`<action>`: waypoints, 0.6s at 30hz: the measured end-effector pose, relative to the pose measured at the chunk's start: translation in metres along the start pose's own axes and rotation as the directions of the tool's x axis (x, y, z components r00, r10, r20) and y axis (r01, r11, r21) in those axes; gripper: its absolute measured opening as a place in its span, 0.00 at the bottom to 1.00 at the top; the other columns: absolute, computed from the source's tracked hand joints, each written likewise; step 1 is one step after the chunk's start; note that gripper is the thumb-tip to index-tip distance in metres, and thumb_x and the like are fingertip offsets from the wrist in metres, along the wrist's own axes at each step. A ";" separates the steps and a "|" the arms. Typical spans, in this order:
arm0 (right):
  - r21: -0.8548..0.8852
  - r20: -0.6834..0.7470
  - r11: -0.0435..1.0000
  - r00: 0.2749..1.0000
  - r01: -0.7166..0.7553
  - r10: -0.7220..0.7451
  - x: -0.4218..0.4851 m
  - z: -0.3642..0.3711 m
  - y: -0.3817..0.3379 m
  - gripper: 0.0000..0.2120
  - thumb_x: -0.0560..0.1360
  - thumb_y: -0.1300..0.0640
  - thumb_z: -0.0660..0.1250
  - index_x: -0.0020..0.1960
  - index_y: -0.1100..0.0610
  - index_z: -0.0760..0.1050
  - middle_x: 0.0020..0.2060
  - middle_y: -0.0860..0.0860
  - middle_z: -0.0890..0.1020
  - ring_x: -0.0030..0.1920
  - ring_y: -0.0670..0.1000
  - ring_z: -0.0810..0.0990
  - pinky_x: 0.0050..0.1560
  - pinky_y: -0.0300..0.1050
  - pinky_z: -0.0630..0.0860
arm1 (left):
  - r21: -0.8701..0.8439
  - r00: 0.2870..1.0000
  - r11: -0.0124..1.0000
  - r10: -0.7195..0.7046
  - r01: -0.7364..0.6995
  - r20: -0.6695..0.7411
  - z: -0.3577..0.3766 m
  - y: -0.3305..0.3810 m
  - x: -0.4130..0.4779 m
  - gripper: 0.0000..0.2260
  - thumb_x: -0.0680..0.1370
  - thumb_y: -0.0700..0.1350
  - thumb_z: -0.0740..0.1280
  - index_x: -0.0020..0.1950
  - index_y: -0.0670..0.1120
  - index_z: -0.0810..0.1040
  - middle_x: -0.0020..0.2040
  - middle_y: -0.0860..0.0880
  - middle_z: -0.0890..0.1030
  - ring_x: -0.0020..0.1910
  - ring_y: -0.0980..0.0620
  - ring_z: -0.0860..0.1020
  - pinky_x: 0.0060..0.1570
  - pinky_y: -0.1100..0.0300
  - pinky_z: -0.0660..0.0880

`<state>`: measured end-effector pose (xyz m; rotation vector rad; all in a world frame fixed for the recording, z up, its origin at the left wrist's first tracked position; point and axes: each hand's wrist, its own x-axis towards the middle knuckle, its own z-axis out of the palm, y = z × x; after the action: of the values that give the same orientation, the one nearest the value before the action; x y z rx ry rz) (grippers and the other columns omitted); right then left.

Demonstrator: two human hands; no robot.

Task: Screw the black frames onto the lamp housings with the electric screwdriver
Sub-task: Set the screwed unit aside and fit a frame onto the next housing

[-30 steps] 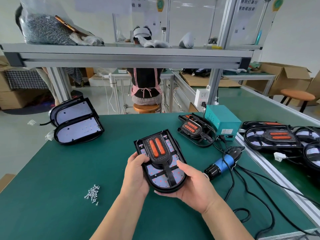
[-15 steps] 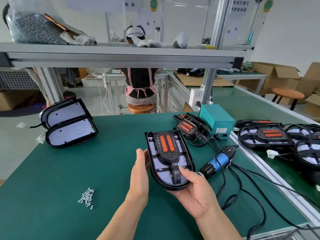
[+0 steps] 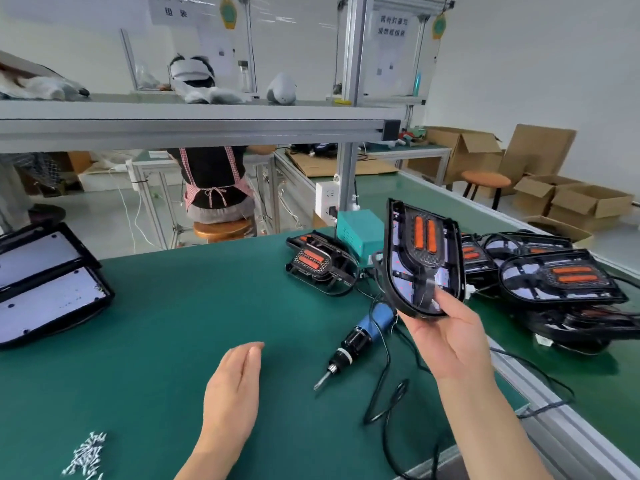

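Green bench mat (image 3: 173,323), with one lamp housing (image 3: 403,276) raised above it in our right hand (image 3: 446,336).
We grip the housing's rounded lower end, thumb on its black frame (image 3: 423,261), holding it nearly upright above the electric screwdriver (image 3: 360,337), which lies on the mat. Our left hand (image 3: 232,389) hovers flat and relaxed, holding nothing. Loose screws (image 3: 85,459) lie at the near left; more lamps (image 3: 561,280) are piled to the right.

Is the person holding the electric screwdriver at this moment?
No, the electric screwdriver lies on the green mat; the left hand is empty and the right hand holds a lamp housing.
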<state>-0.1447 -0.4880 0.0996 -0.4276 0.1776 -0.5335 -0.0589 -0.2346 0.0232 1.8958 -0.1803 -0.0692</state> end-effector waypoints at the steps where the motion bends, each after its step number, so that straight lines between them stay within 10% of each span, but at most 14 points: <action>1: 0.003 -0.028 0.999 0.999 0.038 -0.038 0.005 -0.005 -0.009 0.18 0.81 0.67 0.55 0.69 0.69 0.72 0.65 0.63 0.79 0.65 0.62 0.79 0.65 0.61 0.77 | 0.008 1.000 1.000 0.009 -0.009 -0.004 0.001 -0.001 0.001 0.10 0.84 0.50 0.58 0.54 0.59 0.79 0.55 0.66 0.78 0.55 0.75 0.71 0.58 0.64 0.64; 14: -0.004 -0.329 0.887 0.837 0.461 -0.437 0.066 -0.066 -0.084 0.31 0.79 0.73 0.60 0.77 0.50 0.64 0.64 0.54 0.80 0.62 0.57 0.81 0.68 0.62 0.73 | 0.146 0.993 0.985 0.098 -0.087 -0.073 0.008 -0.007 0.008 0.10 0.82 0.43 0.63 0.49 0.54 0.82 0.52 0.56 0.81 0.50 0.46 0.77 0.53 0.53 0.70; 18: -0.094 -0.436 0.872 0.767 0.481 -0.470 0.080 -0.082 -0.099 0.37 0.81 0.69 0.62 0.82 0.47 0.50 0.66 0.53 0.73 0.61 0.55 0.78 0.68 0.59 0.74 | 0.142 0.986 0.983 0.134 -0.120 -0.098 0.012 -0.004 0.008 0.11 0.81 0.41 0.65 0.48 0.56 0.82 0.51 0.54 0.81 0.48 0.55 0.76 0.47 0.74 0.68</action>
<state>-0.1440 -0.6352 0.0651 -0.3182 0.5168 -1.1416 -0.0520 -0.2454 0.0156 2.0130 -0.2377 0.1341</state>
